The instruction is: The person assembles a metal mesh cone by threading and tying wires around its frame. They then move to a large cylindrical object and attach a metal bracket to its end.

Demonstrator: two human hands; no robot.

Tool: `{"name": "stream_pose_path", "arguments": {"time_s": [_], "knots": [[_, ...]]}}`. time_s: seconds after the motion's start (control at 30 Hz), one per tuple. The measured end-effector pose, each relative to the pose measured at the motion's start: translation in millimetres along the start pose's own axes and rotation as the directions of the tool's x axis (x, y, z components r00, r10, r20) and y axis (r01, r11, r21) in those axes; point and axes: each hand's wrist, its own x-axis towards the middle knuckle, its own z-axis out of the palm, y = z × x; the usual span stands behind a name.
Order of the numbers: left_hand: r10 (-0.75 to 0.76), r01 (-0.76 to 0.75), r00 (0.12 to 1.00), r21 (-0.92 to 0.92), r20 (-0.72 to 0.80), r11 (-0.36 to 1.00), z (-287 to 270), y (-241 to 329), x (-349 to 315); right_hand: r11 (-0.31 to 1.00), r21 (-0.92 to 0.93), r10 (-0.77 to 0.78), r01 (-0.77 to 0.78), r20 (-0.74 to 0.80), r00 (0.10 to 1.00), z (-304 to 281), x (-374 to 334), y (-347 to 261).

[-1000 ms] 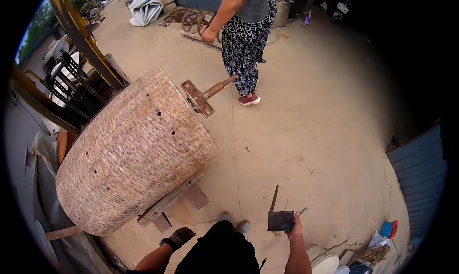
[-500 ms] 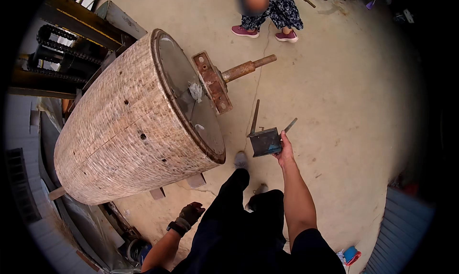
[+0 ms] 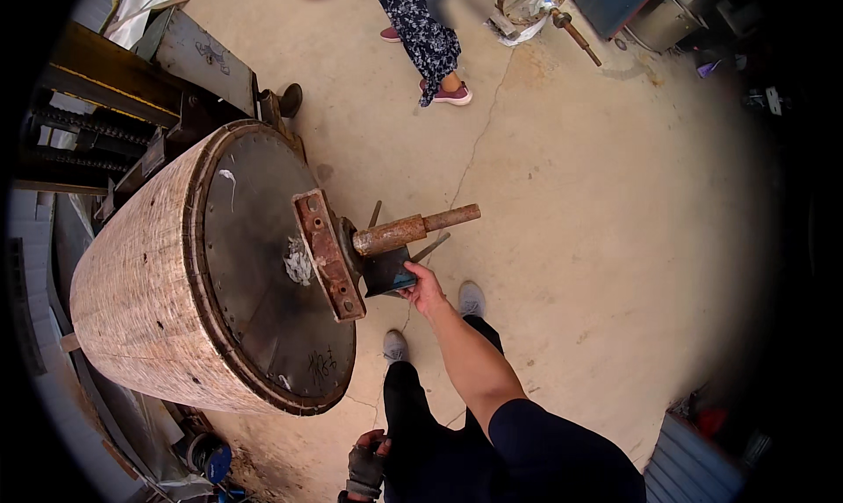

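Note:
My right hand [image 3: 423,289] is closed on a dark metal bracket [image 3: 386,275], box-shaped, with two thin bars sticking out. The bracket is beside and partly behind the rusty shaft [image 3: 391,237] of a large drum [image 3: 140,275]; whether they touch, I cannot tell. A rusty bearing plate [image 3: 327,255] stands across the shaft at the drum's grey end face [image 3: 255,257]. My left hand [image 3: 364,466], in a dark fingerless glove, hangs low by my leg. Its fingers are loosely bent and slightly apart, with nothing seen in them.
At the top a person in patterned trousers [image 3: 413,28] stands beyond the drum. Behind the drum is a machine frame with chains [image 3: 97,125]. A rusty wheel-like part [image 3: 536,2] lies at the upper right. Ribbed blue metal [image 3: 689,459] is at the lower right.
I have stepped toward the drum's end, and my right hand has brought the bracket in beside the shaft. My left hand has dropped nearer my leg. The other person has shifted left.

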Motion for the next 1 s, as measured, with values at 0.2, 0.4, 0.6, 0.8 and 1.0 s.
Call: {"name": "stream_pose_path", "arguments": {"time_s": [0.2,0.4,0.6,0.8,1.0], "knots": [[0.036,-0.048,0.996,-0.151,-0.083,0.987,66,53,-21,0.998,0.026,0.063,-0.064,0.041,0.997,20,20,-5],[0.024,-0.024,0.998,0.001,-0.050,1.000,76,21,15,0.998,0.049,0.037,-0.040,0.048,0.998,23,18,-11],[0.103,-0.117,0.986,-0.099,-0.131,0.988,90,58,79,0.980,0.006,0.197,-0.198,0.066,0.978,33,18,-3],[0.056,-0.207,0.974,-0.776,-0.218,0.596,115,108,175,0.338,-0.941,-0.140,-0.010,-0.061,0.988,51,-27,-57],[0.240,-0.208,0.946,-0.975,-0.220,-0.071,80,149,209,-0.272,-0.718,-0.362,0.640,0.693,0.623,169,-113,-110]]}}
